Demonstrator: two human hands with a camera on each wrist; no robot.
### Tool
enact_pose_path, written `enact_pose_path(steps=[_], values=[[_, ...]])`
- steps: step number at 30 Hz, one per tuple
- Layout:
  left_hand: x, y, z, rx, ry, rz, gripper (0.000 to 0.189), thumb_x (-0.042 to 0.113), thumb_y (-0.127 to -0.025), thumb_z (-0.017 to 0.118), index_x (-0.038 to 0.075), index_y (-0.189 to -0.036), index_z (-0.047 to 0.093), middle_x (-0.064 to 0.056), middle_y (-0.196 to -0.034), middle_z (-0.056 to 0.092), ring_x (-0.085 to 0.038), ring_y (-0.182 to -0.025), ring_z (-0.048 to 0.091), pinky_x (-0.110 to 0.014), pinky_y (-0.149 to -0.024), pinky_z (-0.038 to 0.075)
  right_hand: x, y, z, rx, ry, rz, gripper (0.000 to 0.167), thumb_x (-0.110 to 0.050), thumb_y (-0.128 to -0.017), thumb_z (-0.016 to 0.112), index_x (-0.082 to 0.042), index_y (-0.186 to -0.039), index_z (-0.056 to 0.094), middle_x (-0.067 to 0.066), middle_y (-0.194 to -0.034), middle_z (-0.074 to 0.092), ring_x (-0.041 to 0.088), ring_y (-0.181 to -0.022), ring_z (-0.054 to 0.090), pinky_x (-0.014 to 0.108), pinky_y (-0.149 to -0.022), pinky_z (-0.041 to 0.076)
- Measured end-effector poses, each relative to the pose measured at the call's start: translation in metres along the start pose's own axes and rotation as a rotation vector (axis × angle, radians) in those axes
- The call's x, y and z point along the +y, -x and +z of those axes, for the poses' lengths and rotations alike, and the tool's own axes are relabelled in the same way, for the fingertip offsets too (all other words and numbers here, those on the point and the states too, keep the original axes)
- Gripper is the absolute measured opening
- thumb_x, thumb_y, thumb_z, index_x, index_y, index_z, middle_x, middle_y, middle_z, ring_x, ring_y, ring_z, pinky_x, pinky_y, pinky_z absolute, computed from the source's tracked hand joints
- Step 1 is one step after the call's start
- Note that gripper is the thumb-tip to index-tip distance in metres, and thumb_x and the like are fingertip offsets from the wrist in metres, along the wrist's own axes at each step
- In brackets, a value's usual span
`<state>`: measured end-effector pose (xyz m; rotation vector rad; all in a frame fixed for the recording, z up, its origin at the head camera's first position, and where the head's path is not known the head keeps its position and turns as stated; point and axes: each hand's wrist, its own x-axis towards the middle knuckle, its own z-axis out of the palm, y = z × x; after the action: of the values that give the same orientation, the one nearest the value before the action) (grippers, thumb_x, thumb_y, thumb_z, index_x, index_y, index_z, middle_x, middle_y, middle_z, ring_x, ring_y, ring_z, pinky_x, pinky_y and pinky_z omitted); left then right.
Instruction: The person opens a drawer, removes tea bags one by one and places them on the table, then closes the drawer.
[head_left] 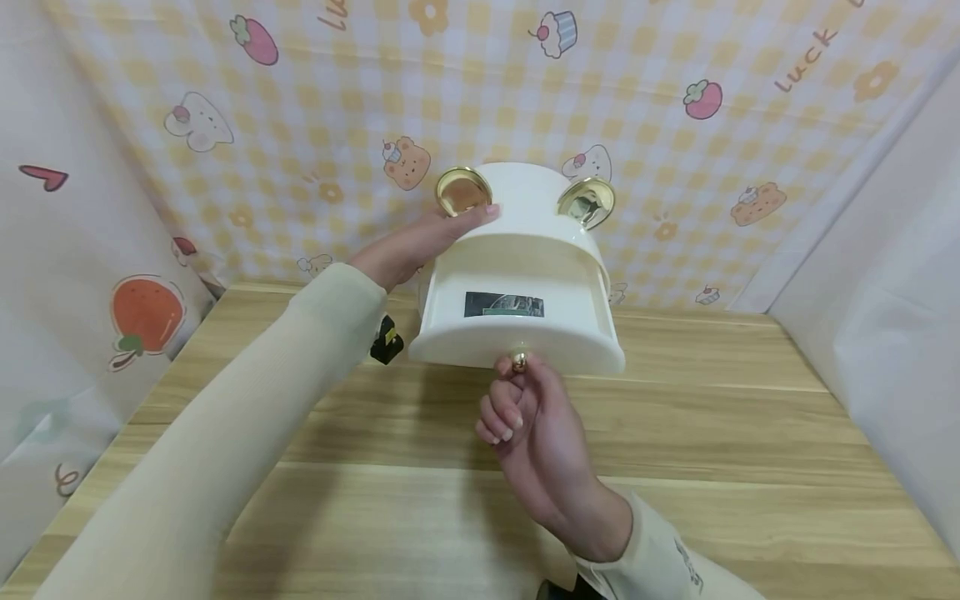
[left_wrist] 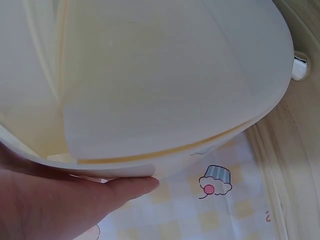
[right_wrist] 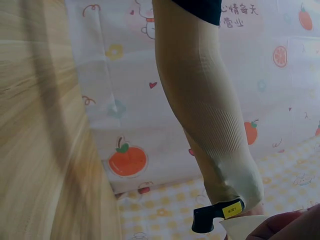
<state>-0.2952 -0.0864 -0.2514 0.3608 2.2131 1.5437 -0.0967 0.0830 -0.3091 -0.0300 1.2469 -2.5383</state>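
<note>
A white box with two round gold ears (head_left: 587,202) stands on the table near the back cloth. Its drawer (head_left: 517,346) is pulled out toward me, and a dark printed card (head_left: 504,305) shows inside it. My right hand (head_left: 543,425) pinches the small gold knob (head_left: 519,362) on the drawer front between thumb and finger. My left hand (head_left: 420,246) rests on the upper left of the box, beside the left gold ear (head_left: 462,192). In the left wrist view that hand (left_wrist: 75,200) lies along the box's edge, a straight digit against it, its other fingers hidden.
The wooden table (head_left: 712,433) runs under both arms. A yellow checked cloth (head_left: 322,100) hangs close behind the box, and white printed cloth (head_left: 75,208) closes off the sides. A black camera mount (head_left: 386,340) sits at my left wrist.
</note>
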Motion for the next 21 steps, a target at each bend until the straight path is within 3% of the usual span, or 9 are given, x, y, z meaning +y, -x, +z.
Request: enact_pose_path(steps=[3, 5, 8, 10, 14, 16, 21], values=[[0.000, 0.000, 0.000, 0.012, -0.032, 0.017, 0.060, 0.071, -0.093, 0.053, 0.026, -0.132, 0.060, -0.001, -0.129, 0.065, -0.016, -0.118, 0.063, -0.039, -0.110, 0.048, 0.001, 0.000, -0.002, -0.004, 0.001, 0.006, 0.029, -0.036, -0.110, 0.023, -0.019, -0.099, 0.044, -0.011, -0.055, 0.037, 0.007, -0.054, 0.032, 0.020, -0.060, 0.030], [-0.001, 0.000, 0.001, 0.015, -0.036, 0.021, 0.060, 0.071, -0.092, 0.053, 0.027, -0.132, 0.060, -0.001, -0.130, 0.064, -0.016, -0.121, 0.060, -0.041, -0.114, 0.043, 0.001, 0.000, -0.004, -0.016, 0.005, 0.015, 0.031, -0.038, -0.110, 0.023, -0.019, -0.100, 0.045, -0.011, -0.055, 0.038, 0.007, -0.054, 0.033, 0.020, -0.059, 0.030], [-0.001, 0.000, 0.002, 0.005, -0.017, 0.021, 0.057, 0.070, -0.093, 0.053, 0.028, -0.131, 0.060, 0.000, -0.129, 0.065, -0.016, -0.119, 0.062, -0.040, -0.111, 0.047, 0.002, 0.001, -0.010, -0.062, 0.040, 0.026, 0.035, -0.042, -0.110, 0.021, -0.019, -0.103, 0.047, -0.010, -0.057, 0.040, 0.007, -0.054, 0.036, 0.022, -0.059, 0.032], [-0.001, -0.001, 0.003, -0.003, 0.014, 0.019, 0.055, 0.069, -0.093, 0.054, 0.026, -0.127, 0.062, -0.004, -0.122, 0.069, -0.019, -0.111, 0.068, -0.039, -0.100, 0.056, 0.003, 0.003, -0.016, -0.106, 0.085, 0.056, 0.040, -0.047, -0.110, 0.021, -0.020, -0.107, 0.050, -0.009, -0.059, 0.043, 0.007, -0.055, 0.040, 0.022, -0.060, 0.035], [0.000, 0.000, 0.004, -0.010, 0.017, 0.023, 0.054, 0.069, -0.094, 0.054, 0.026, -0.125, 0.064, -0.003, -0.119, 0.071, -0.016, -0.106, 0.070, -0.034, -0.092, 0.058, 0.001, 0.008, -0.028, -0.229, 0.255, 0.145, 0.045, -0.048, -0.110, 0.027, -0.016, -0.109, 0.057, -0.010, -0.063, 0.051, 0.006, -0.058, 0.047, 0.021, -0.062, 0.040], [-0.001, 0.000, 0.004, -0.016, 0.021, 0.024, 0.054, 0.069, -0.093, 0.054, 0.026, -0.125, 0.064, -0.002, -0.119, 0.071, -0.016, -0.106, 0.070, -0.034, -0.092, 0.058, -0.002, 0.010, -0.032, -0.330, 0.369, 0.160, 0.043, -0.041, -0.110, 0.031, -0.008, -0.106, 0.059, -0.009, -0.064, 0.054, 0.005, -0.057, 0.049, 0.021, -0.059, 0.042], [-0.002, 0.000, 0.001, -0.014, 0.051, 0.019, 0.055, 0.069, -0.093, 0.056, 0.024, -0.124, 0.064, -0.005, -0.117, 0.072, -0.018, -0.102, 0.073, -0.038, -0.087, 0.061, -0.025, 0.016, -0.031, -0.551, 0.665, 0.056, 0.039, -0.023, -0.109, 0.037, 0.009, -0.103, 0.058, 0.004, -0.065, 0.055, 0.005, -0.052, 0.045, 0.024, -0.046, 0.039]])
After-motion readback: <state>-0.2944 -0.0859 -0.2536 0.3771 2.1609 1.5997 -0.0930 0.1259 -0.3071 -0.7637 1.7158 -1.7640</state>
